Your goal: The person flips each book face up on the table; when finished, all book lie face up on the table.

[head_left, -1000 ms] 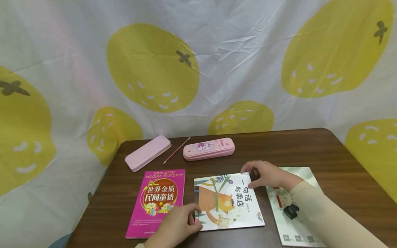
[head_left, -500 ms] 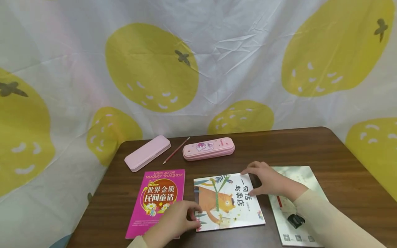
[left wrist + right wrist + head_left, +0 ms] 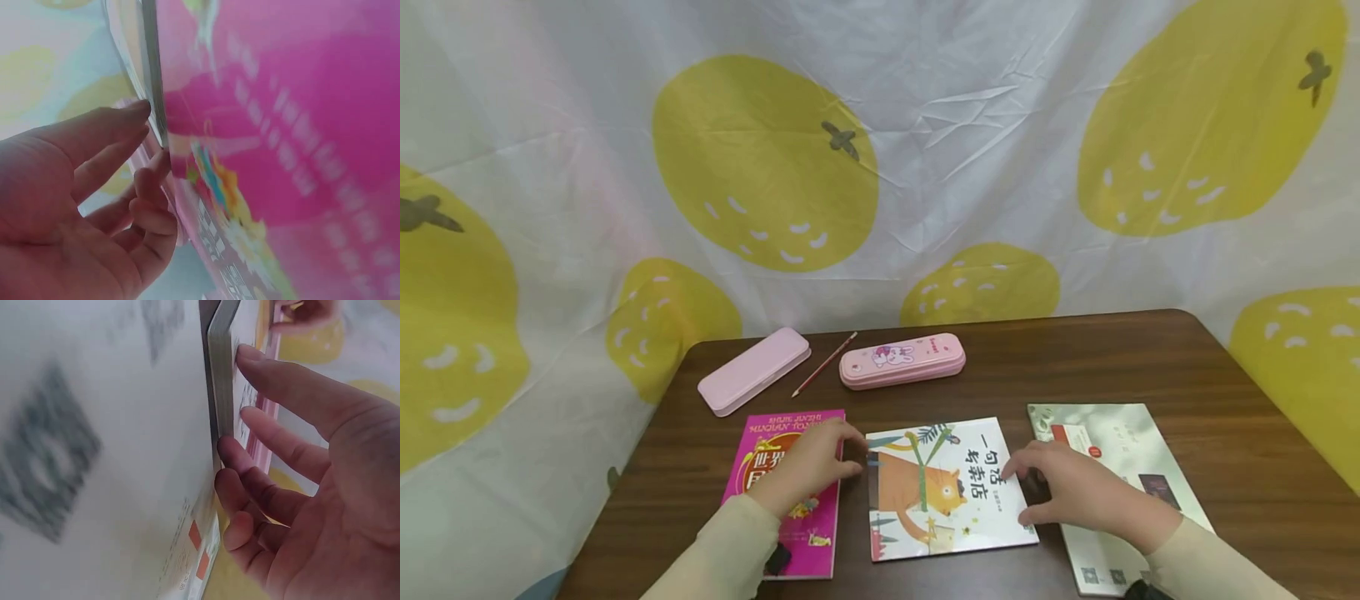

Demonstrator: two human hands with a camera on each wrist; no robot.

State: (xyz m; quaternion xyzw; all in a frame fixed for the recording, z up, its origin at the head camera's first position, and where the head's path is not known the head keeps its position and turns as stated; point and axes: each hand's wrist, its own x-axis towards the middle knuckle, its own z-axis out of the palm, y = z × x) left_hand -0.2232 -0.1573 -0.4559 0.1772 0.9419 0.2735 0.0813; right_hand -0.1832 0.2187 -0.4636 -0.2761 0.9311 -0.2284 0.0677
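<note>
A white picture book (image 3: 925,492) with an orange bear on its cover lies flat in front of me. My left hand (image 3: 808,462) reaches over a magenta book (image 3: 811,546), thumb and fingertips at the picture book's upper left edge. In the left wrist view the left hand's thumb (image 3: 94,128) is extended and the other fingers are loosely bent. My right hand (image 3: 1071,492) is at the opposite edge, above a pale green book (image 3: 1123,446). In the right wrist view its fingertips lie along the picture book's page edges (image 3: 223,381), loosely spread.
Along the back of the dark wooden table (image 3: 1075,358) lie a plain pink case (image 3: 754,371), a red pencil (image 3: 825,364) and a pink pencil case (image 3: 902,362) with a rabbit on it. Behind them hangs a white curtain (image 3: 970,150) with yellow fruit.
My left hand has moved from the picture book's lower left corner up its left edge. My right hand has come down the right edge, nearer to me. The book has hardly shifted.
</note>
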